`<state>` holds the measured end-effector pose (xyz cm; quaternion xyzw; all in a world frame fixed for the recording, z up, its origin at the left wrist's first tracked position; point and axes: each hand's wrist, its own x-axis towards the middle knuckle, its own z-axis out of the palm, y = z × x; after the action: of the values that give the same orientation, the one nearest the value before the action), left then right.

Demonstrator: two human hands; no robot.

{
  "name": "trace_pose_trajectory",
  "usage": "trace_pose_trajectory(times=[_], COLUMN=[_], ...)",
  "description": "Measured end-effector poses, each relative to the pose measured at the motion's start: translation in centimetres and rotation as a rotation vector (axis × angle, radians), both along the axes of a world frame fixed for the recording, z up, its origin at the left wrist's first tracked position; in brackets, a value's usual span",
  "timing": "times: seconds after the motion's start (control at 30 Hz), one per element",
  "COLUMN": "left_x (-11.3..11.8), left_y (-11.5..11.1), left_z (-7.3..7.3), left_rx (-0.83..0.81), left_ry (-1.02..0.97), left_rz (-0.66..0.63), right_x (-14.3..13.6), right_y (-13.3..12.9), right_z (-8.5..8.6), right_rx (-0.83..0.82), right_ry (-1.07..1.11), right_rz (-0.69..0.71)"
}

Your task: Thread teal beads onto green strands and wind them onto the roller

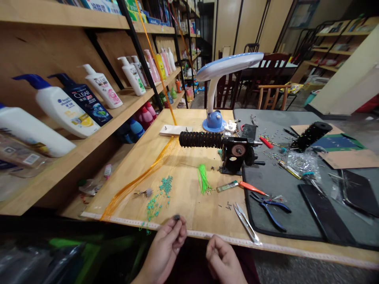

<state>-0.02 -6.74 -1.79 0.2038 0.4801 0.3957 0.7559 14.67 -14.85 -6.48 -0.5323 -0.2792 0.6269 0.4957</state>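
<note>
Blue-and-white lamp [211, 94]: 1, upright near the far edge of the desk [204, 212]. Wooden shelf [97, 137] beyond the desk's left edge: 1 white bottle [67, 110] with blue pump and 1 dark bottle [89, 100] labelled CLEAR, near the front edge. Wooden chair [274, 87]: 1, beyond the desk's far edge.

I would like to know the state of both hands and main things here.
Left hand: pinching a small dark piece.
Right hand: curled closed, contents unclear.
Blue pliers: lying flat, handles spread.
Desk lamp: upright, whether lit unclear.
Orange strands: stretched across the table.
Green strands: loosely bunched.
Teal pieces: part clustered, part scattered.
</note>
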Motion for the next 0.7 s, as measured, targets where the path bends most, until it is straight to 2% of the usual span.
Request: trace_pose_trajectory(times=[0.07, 0.2, 0.53, 0.7], left_x=[-0.7, -1.6, 0.2, 0.8], left_y=[0.3, -0.1, -1.9, -1.8], left_z=[0.1, 0.0, -1.2, -1.2], left_rx=[0.031, 0.095, 0.116, 0.311], left_ry=[0.055, 0.162, 0.181, 0.333], left_rz=[0.008, -0.139, -0.342, -0.383], right_x=[0.1, 0.3, 0.1, -0.1], right_y=[-0.1, -0.1, -0.3, -0.2], right_z=[-0.3, -0.6, -1.1, -1.4], right_rx=[-0.027, -0.041, 0.006, 0.010], right_ry=[0.076, 0.189, 0.136, 0.174], right_rz=[-0.033, -0.036, -0.057, -0.059])
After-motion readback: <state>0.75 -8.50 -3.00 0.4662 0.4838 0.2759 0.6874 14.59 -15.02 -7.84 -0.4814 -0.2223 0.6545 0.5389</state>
